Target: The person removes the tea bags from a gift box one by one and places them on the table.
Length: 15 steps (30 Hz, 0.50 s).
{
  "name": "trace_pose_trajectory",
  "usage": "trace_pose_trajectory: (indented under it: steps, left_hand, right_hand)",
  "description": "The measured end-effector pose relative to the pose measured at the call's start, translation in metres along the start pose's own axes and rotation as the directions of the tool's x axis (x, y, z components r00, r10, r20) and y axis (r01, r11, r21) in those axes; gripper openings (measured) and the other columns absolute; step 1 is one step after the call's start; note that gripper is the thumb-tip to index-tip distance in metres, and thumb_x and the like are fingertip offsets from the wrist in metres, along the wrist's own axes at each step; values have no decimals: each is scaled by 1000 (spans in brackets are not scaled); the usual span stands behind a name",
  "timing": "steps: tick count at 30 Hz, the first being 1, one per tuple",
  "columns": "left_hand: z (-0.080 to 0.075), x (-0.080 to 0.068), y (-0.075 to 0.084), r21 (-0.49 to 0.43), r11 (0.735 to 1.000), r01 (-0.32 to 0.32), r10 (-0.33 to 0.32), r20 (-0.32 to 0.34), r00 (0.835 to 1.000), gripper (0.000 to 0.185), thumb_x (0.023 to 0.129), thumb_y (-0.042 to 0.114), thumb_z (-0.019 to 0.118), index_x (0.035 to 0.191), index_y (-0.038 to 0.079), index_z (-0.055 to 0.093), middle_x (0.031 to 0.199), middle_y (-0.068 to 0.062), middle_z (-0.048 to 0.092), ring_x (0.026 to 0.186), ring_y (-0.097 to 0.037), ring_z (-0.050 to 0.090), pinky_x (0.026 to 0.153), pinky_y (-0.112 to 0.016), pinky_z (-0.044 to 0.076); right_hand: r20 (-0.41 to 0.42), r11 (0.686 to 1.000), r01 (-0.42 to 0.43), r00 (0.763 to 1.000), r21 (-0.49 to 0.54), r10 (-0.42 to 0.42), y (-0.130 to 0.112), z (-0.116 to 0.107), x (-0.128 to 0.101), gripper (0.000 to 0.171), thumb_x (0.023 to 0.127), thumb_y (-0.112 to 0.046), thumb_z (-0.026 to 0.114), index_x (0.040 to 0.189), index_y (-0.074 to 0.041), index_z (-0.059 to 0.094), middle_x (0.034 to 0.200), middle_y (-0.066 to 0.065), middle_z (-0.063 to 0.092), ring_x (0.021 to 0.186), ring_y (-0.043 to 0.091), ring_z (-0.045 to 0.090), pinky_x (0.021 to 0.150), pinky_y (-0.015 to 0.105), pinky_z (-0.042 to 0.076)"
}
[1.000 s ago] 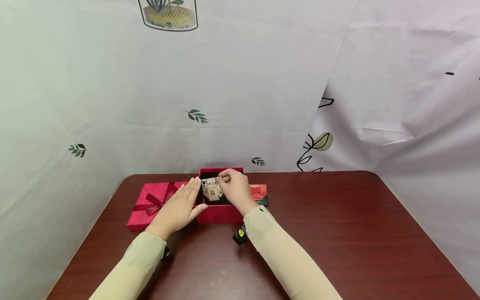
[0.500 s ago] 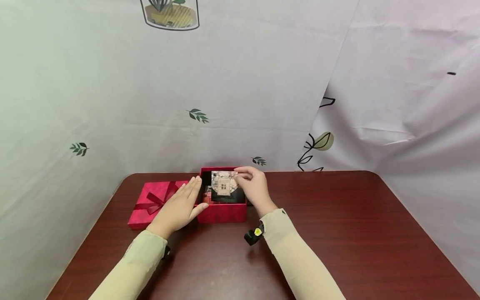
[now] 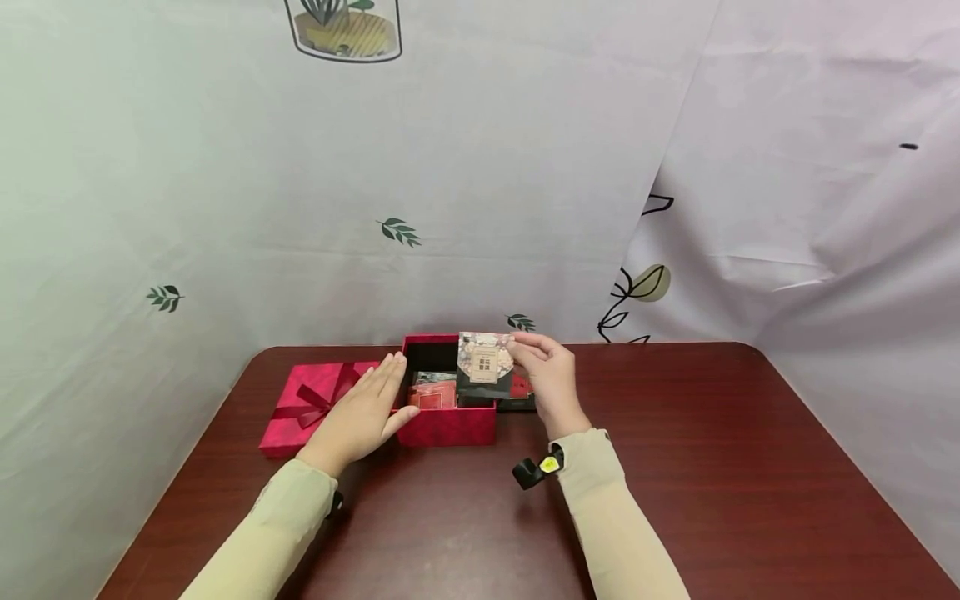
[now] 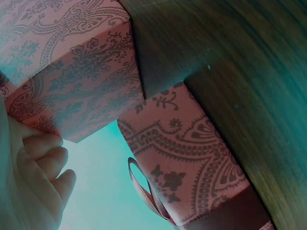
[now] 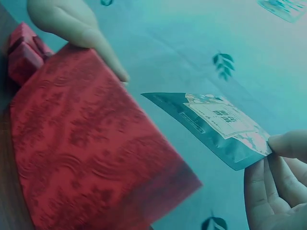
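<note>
A red patterned box point(image 3: 446, 428) stands uncovered on the table, with several small red and grey packets point(image 3: 433, 394) inside. Fingers straight, my left hand point(image 3: 358, 417) rests against the box's left side; the left wrist view shows its fingers point(image 4: 45, 155) by the patterned wall. Between thumb and fingers my right hand point(image 3: 546, 379) pinches the edge of a flat sachet point(image 3: 483, 367), black below with a floral print and pale label. The sachet is above the right part of the box, and in the right wrist view it is apart from the box wall.
The red lid point(image 3: 311, 408) with a ribbon bow lies left of the box, partly behind my left hand. A red and black packet point(image 3: 517, 402) lies on the table point(image 3: 712, 467) at the box's right. A printed cloth point(image 3: 510, 167) hangs behind the table.
My right hand has moved right and lifted the sachet from inside the box to above its right side. Packets in the box are now uncovered. My left hand has stayed put.
</note>
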<state>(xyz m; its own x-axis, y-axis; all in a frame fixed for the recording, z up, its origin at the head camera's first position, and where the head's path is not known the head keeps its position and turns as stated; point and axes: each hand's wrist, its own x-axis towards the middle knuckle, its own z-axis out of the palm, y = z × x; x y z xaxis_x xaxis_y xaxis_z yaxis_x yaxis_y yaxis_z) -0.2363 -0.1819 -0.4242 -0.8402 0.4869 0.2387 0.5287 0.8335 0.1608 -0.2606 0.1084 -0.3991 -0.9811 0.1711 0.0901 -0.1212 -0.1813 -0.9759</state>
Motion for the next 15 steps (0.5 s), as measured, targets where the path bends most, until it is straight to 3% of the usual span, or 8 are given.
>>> trace_pose_trajectory:
  steps: [6,15]
  left_hand:
    - [0,-1,-2,3,1000,-13,14,-9,1000,81,100,45,59,154,-8,32,161,-24,31,150,-40,26,121,-53,25]
    - [0,-1,-1,8,1000,-11,11,-6,1000,81,100,45,60,154,-8,32,161,-24,31,151,-39,25,121,-52,24]
  right_hand:
    - [-78,997,2,997,71,3,-4,-19,6,25,91,-6,74,114,3,72,86,-2,76,74,7,69,66,23,58]
    - [-176,998,0,984,63,11,-1,-47,15,28,93,-11,74,118,3,71,86,-5,75,73,7,67,62,21,55]
